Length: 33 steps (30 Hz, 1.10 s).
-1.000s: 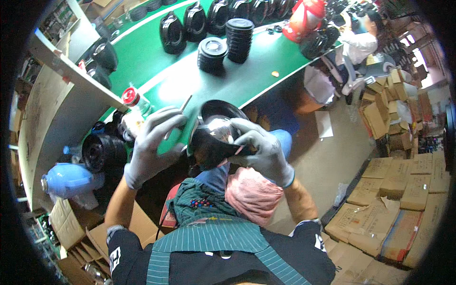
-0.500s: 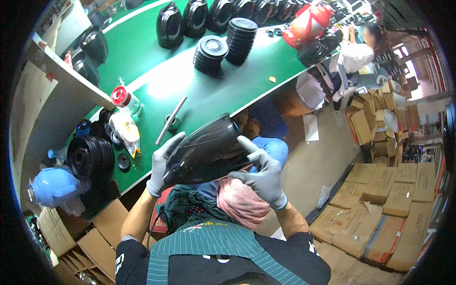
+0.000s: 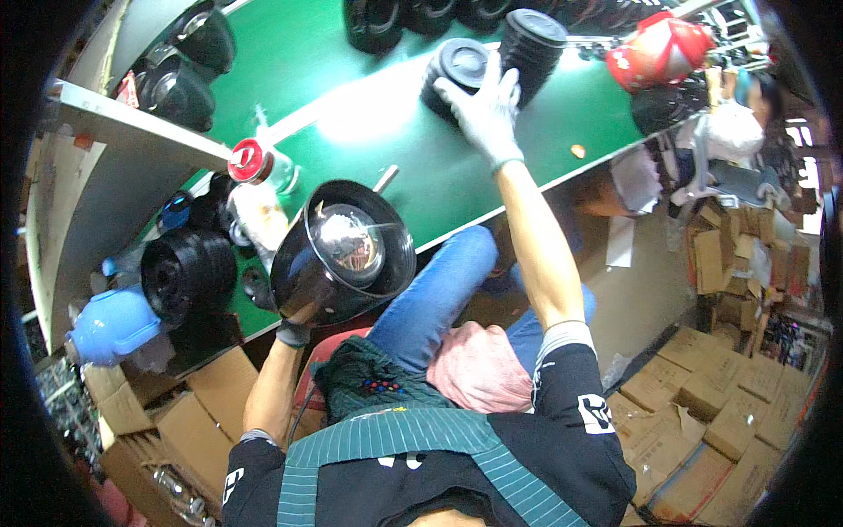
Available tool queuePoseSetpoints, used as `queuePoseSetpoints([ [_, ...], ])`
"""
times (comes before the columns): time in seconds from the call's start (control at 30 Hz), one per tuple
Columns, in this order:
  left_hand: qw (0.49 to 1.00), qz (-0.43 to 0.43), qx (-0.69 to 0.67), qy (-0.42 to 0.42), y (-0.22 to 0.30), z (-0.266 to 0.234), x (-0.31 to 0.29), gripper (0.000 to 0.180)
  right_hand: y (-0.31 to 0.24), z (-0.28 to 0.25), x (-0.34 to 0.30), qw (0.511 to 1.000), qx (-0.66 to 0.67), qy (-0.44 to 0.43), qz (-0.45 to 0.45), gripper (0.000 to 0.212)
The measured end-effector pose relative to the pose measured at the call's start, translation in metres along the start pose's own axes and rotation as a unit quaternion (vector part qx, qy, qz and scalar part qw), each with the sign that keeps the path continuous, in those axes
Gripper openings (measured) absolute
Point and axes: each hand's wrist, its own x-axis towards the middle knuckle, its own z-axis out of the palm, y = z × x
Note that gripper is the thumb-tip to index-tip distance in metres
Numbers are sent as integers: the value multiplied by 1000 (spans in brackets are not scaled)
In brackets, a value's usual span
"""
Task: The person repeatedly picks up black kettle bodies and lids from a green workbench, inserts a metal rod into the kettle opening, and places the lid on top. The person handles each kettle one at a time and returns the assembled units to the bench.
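My gloved left hand [image 3: 295, 333] holds a glossy black pot body [image 3: 299, 279] low on its side, with most of the fingers hidden. Its wide mouth tips up toward me, and a shiny silver dome [image 3: 349, 244] shows inside. Out over the bench, my gloved right hand [image 3: 485, 112] has its fingers spread at the near edge of a stack of black ribbed round lids [image 3: 463, 61]. Whether it touches the top lid I cannot tell. A second, taller stack of lids [image 3: 536, 39] stands just right of those fingers. Behind the pot body, a metal bar [image 3: 385, 178] partly shows.
Several black pots [image 3: 372, 22] line the far side of the green bench [image 3: 281, 53]. A red-lidded jar [image 3: 253, 162], black discs [image 3: 189, 272] and a blue container [image 3: 114, 327] are at left. A red pot [image 3: 660, 53] stands far right; cartons [image 3: 729, 378] fill the floor, right.
My right hand has let go of the pot body and reached forward to the lid stack. My left hand has kept the body and turned its mouth up. The view has shifted.
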Motion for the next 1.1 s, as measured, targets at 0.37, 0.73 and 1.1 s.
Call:
queuePoseSetpoints([
  [0.37,998,-44,19,-31,-27,-16,-3,57,-18,-50,-79,918,368,-94,-114,95],
  [0.73,968,-18,-120,-221,-45,8,2,60,-20,-156,-226,863,417,-219,-184,102],
  [1.1,924,-85,-220,-301,69,22,17,62,16,-213,-304,887,409,-136,-169,91],
])
